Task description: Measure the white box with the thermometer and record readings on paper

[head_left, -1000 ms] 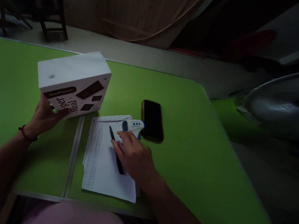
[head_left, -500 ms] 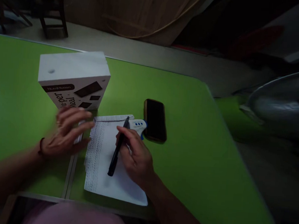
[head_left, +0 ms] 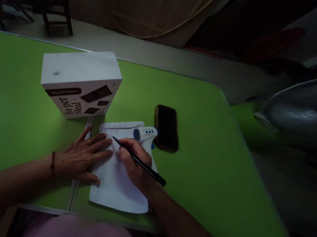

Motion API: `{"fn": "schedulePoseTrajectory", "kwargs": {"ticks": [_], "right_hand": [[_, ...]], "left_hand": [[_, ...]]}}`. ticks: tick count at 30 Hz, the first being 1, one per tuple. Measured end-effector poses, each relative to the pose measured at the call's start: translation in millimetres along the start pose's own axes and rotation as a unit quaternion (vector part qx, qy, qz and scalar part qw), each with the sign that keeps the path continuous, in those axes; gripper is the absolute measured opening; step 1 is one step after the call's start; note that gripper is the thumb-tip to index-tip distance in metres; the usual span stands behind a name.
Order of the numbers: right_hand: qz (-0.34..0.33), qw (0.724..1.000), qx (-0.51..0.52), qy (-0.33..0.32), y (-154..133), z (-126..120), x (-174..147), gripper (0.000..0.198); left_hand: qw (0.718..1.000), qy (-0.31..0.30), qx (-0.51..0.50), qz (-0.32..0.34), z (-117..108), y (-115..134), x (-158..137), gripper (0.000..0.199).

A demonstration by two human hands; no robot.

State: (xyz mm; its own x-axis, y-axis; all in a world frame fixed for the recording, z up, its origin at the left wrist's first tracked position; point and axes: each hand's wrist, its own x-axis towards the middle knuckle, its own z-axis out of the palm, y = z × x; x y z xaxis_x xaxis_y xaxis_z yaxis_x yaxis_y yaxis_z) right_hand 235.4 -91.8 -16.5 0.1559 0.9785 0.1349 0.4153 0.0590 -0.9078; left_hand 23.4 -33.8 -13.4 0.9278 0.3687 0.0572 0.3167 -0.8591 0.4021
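My left hand (head_left: 88,155) lies flat with its fingers spread over the left side of a notepad (head_left: 119,191). Rows of small handwriting run down that side of the page. In my right hand (head_left: 136,158) is a black pen (head_left: 147,168), its tip pointing to the upper left, close to the paper; whether it touches cannot be made out. A white and blue infrared thermometer (head_left: 147,132) sits at the pad's upper right, its handle partly hidden behind my right hand.
A white NutriMotion box (head_left: 79,88) stands on the green table (head_left: 203,171) beyond my left hand. Beside the thermometer lies a dark phone (head_left: 166,128). A large fan (head_left: 301,109) is off the table's right side, and a wooden chair (head_left: 57,12) stands far left.
My left hand has come down from a blurred, raised pose onto the pad. My right hand has turned the pen from near upright in view to a slanted writing grip, uncovering more of the thermometer.
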Motion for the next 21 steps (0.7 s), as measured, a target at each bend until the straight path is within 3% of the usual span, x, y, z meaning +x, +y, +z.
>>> {"fn": "schedulePoseTrajectory", "kwargs": {"ticks": [5, 12, 17, 21], "right_hand": [[0.000, 0.999, -0.034, 0.024, 0, -1, 0, 0.012], [0.040, 0.999, 0.011, 0.033, 11, 5, 4, 0.012], [0.005, 0.997, -0.017, 0.078, 18, 5, 12, 0.011], [-0.026, 0.996, -0.033, 0.073, 18, 5, 15, 0.011]], "left_hand": [[1.000, -0.020, -0.003, -0.010, -3, 1, 0, 0.081], [0.999, -0.022, -0.023, -0.013, -2, 2, -2, 0.088], [0.999, -0.036, -0.018, -0.017, -4, 3, -1, 0.088], [0.998, -0.055, -0.011, -0.023, -6, 4, 0, 0.091]]}}
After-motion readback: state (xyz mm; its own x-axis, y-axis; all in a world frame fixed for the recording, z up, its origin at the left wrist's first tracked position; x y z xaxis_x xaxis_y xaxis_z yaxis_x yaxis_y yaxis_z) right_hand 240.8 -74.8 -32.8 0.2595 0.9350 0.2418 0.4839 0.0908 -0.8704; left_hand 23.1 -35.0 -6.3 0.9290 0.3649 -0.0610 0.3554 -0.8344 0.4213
